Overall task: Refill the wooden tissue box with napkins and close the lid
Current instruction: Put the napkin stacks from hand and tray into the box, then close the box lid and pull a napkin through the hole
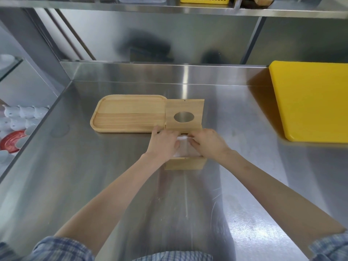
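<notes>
Napkins (183,146), white and folded, lie between the left hand (163,143) and the right hand (208,143), both pressed down on the stack with fingers bent over it inside the wooden tissue box (185,163). Beyond the fingertips the lid (184,113) stands raised, pale wood with an oval hole. Left of the left hand rests a wooden tray (128,113); far right of the right hand, a yellow cutting board (310,100). All sit on a steel counter (94,166) beneath a shelf.

Bright, steel glare, warped soft edges.
</notes>
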Available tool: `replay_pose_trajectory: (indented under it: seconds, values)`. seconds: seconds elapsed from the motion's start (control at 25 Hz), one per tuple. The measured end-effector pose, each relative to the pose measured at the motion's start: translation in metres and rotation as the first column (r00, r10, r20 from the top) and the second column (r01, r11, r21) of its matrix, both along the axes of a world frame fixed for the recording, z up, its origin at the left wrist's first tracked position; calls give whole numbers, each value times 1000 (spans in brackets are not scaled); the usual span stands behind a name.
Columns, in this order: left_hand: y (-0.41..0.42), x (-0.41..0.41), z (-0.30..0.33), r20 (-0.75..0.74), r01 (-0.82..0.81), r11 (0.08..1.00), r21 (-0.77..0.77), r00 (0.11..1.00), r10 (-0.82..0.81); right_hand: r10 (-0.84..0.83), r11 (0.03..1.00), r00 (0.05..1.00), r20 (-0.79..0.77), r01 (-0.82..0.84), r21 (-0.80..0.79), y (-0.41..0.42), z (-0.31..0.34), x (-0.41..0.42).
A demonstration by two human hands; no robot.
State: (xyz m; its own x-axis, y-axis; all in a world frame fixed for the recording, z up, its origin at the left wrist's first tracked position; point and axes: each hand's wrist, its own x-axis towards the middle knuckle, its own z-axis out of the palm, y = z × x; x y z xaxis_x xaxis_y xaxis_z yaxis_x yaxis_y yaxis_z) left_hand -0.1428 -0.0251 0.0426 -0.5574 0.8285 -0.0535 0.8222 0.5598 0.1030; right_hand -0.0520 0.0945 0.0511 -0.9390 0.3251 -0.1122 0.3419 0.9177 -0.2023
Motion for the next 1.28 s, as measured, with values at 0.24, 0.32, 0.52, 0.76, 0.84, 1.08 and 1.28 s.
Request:
replay_pose_trajectory:
  seconds: [0.24, 0.32, 0.52, 0.76, 0.84, 1.08, 1.28]
  values:
    - [-3, -16, 36, -14, -178, 907, 382, 980, 199, -152, 988, 881, -448, 150, -39, 14, 26, -6]
    - [-1, -24, 43, -14, -206, 887, 413, 973, 232, -176, 984, 883, -435, 173, -47, 21, 31, -12]
    - [12, -39, 47, 5, -200, 922, 331, 978, 210, -176, 984, 926, -334, 152, -97, 28, 34, -23]
    - [16, -42, 44, 19, -194, 925, 327, 980, 199, -227, 968, 892, -392, 162, -191, 37, 38, -27]
    - [13, -40, 42, 25, -189, 910, 368, 981, 194, -241, 965, 870, -431, 165, -206, 36, 36, -25]
    - [4, -33, 43, 97, -205, 837, 507, 979, 182, -274, 955, 806, -524, 164, -247, 31, 33, -11]
    - [-30, -14, 30, 54, -76, 846, 527, 997, 56, -211, 966, 807, -551, 88, -242, 13, 20, 24]
